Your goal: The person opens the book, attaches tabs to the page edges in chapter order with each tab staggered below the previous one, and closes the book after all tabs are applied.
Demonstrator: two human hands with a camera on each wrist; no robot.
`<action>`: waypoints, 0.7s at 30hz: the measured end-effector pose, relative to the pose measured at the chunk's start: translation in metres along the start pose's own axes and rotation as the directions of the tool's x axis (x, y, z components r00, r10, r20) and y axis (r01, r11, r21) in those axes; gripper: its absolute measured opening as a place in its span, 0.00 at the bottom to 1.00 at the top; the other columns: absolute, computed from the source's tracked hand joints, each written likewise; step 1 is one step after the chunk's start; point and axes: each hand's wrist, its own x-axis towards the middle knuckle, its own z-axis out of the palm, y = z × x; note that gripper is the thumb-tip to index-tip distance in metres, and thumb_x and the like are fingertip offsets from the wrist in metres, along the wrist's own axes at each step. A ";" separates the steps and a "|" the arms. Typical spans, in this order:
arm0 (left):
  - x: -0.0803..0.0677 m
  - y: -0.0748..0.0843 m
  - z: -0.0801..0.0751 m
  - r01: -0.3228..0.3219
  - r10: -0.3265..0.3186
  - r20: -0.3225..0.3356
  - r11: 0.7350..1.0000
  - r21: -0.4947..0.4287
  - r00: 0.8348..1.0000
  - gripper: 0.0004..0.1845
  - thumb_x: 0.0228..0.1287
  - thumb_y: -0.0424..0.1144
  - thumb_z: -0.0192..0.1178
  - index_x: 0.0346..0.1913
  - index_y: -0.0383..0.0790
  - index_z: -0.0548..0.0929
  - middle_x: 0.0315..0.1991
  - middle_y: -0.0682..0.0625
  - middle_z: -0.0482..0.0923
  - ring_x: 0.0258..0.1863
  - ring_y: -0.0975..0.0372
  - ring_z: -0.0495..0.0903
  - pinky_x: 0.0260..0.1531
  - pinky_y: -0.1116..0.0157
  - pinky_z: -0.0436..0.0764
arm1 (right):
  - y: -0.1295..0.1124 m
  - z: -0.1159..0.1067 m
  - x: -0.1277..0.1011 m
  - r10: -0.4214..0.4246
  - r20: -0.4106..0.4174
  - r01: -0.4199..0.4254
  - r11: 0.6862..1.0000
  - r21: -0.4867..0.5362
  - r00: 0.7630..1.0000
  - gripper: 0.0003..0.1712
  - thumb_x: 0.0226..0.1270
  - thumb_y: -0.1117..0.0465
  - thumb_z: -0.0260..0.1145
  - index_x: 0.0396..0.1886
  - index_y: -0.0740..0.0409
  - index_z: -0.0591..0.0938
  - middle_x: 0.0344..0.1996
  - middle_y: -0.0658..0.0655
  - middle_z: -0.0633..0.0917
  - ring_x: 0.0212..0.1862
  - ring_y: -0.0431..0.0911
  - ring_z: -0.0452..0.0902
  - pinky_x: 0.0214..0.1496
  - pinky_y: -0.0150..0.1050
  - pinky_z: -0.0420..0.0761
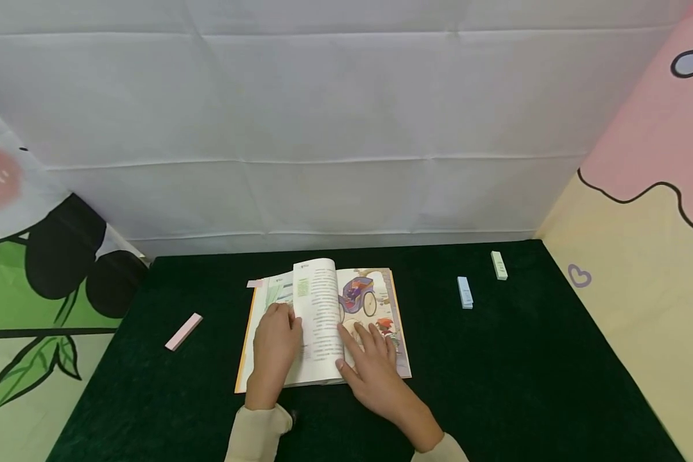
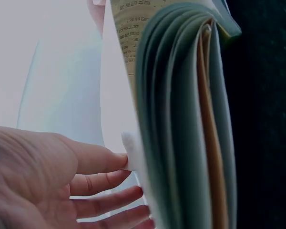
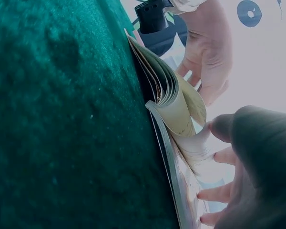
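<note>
An illustrated book point(image 1: 401, 346) lies open on the dark green cloth, a pink tab point(image 1: 255, 283) sticking out at its upper left. One page of text point(image 1: 323, 321) stands lifted and curved over the left side. My left hand point(image 1: 277, 350) pinches that page's outer edge between thumb and forefinger, as the left wrist view shows. Over the right-hand page, my right hand point(image 1: 375, 378) rests with spread fingers, its thumb at the lifted page near the spine. From the right wrist, several left-side pages point(image 3: 169, 90) appear bowed upward.
To the left of the book lies a pink strip-shaped pad point(image 1: 183, 332). A blue pad point(image 1: 464, 292) and a pale green pad point(image 1: 499, 265) lie to its right. White sheeting point(image 1: 335, 128) hangs behind the table, with printed cloth at both sides.
</note>
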 end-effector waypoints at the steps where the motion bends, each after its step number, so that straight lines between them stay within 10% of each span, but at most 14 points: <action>1: 0.000 0.000 0.000 0.002 -0.002 -0.008 1.000 0.013 1.000 0.06 0.72 0.35 0.62 0.36 0.36 0.80 0.51 0.37 0.79 0.39 0.50 0.75 0.35 0.58 0.74 | 0.000 0.000 0.000 -0.002 0.010 0.002 1.000 0.001 1.000 0.37 0.82 0.42 0.55 0.85 0.35 0.56 0.83 0.61 0.56 0.84 0.68 0.40 0.78 0.78 0.40; 8: 0.004 -0.010 0.000 0.061 -0.061 -0.002 0.997 0.051 0.998 0.06 0.74 0.36 0.60 0.40 0.36 0.82 0.63 0.33 0.74 0.55 0.43 0.73 0.44 0.50 0.77 | 0.002 0.002 0.000 -0.030 0.067 0.034 0.998 -0.059 0.997 0.37 0.82 0.38 0.52 0.84 0.26 0.52 0.84 0.63 0.54 0.84 0.72 0.39 0.77 0.80 0.40; 21: 0.009 -0.039 -0.014 0.131 -0.138 0.035 0.979 0.156 0.990 0.13 0.76 0.37 0.59 0.50 0.27 0.81 0.54 0.29 0.74 0.47 0.42 0.72 0.41 0.49 0.75 | -0.001 0.010 0.005 -0.023 0.112 0.040 0.986 -0.159 0.993 0.35 0.81 0.38 0.53 0.82 0.21 0.55 0.84 0.65 0.52 0.82 0.77 0.36 0.74 0.83 0.38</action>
